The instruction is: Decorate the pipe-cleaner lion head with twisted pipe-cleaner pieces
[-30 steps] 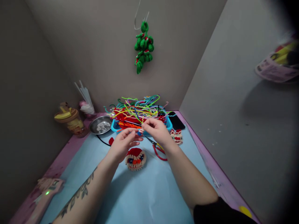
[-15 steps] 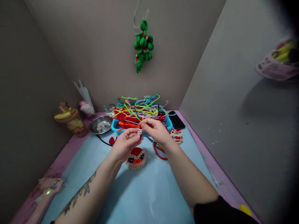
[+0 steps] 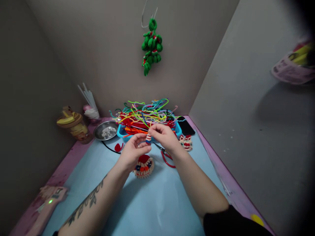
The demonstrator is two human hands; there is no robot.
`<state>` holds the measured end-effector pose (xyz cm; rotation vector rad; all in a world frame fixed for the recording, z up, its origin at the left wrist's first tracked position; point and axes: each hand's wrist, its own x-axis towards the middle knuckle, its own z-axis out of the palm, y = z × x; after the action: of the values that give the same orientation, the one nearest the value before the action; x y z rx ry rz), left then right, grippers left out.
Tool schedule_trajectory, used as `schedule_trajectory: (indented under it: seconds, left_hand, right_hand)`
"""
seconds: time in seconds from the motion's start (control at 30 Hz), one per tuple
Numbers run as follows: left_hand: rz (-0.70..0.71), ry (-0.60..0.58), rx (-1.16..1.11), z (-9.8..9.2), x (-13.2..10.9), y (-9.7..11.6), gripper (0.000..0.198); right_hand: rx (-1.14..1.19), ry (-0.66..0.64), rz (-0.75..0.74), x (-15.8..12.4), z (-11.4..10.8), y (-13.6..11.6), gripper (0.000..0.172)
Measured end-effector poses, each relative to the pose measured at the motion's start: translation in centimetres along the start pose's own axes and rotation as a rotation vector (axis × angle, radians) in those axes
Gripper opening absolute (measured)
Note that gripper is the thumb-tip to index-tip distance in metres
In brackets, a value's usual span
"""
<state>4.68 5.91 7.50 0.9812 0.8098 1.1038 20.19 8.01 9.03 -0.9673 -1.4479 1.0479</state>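
Note:
A small coiled piece of fuzzy craft wire (image 3: 148, 138), banded in cream, red and blue, is upright between my hands. My right hand (image 3: 162, 135) is closed in a pinch at its top end. My left hand (image 3: 135, 149) is beside it, thumb apart from the fingers, with fingertips close to its left side; whether they touch it is unclear. Below the hands, on the blue sheet (image 3: 157, 200), sits a rounded cream fuzzy-wire piece (image 3: 144, 168) with red, orange and dark blue parts. Red-handled scissors (image 3: 166, 157) lie beside my right wrist, partly covered by it.
Behind the hands, a blue basket (image 3: 120, 132) overflows with colourful fuzzy wires (image 3: 147, 113). A metal bowl (image 3: 98, 135) of small pale bits, a cup (image 3: 73, 127) and a pink glue gun (image 3: 49, 206) stand left. A phone (image 3: 186, 126) and another cream-red piece (image 3: 186, 143) lie right.
My left fingers have loosened and spread from the coiled piece, so more of its stripes show. My right hand still pinches its top.

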Motion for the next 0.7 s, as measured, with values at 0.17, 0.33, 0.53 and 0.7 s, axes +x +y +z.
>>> schedule_trajectory:
  seconds: [0.17,0.33,0.53,0.7]
  left_hand:
    - [-0.155,-0.077,-0.078,-0.3,0.09,0.31,0.041]
    - [-0.161,-0.036,-0.132,-0.2,0.14,0.41,0.033]
    - [-0.155,-0.022,-0.146,-0.29,0.15,0.42,0.038]
    - [-0.162,-0.034,-0.134,-0.52,0.31,-0.01,0.038]
  right_hand:
    - [0.093,-0.049,0.053,-0.06,-0.2,-0.3,0.027]
    - [0.026,-0.053,0.022,-0.01,-0.38,-0.24,0.031]
    - [0.042,-0.057,0.021,0.01,-0.45,-0.34,0.031]
    - [-0.019,-0.041,-0.003,-0.05,-0.32,-0.46,0.025]
